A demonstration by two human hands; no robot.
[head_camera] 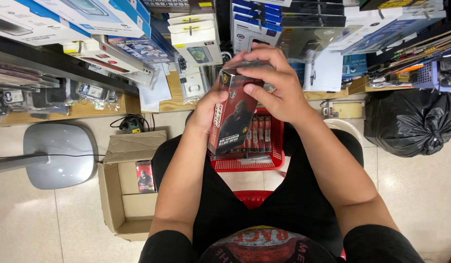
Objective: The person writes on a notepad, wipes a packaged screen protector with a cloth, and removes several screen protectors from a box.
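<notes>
I hold a flat, dark red and black packaged box point(234, 117) upright in front of me. My left hand point(207, 108) grips its left edge from behind. My right hand point(274, 80) closes over its top end, fingers curled across the upper flap. Below the box, a red plastic basket point(276, 158) on the floor between my knees holds several similar boxes standing in a row.
An open cardboard carton point(119, 195) at my left holds one matching box point(145, 176). A grey stand base point(60, 155) sits further left. A black bin bag point(413, 122) lies at right. Wooden shelves point(89, 108) ahead carry many packaged accessories.
</notes>
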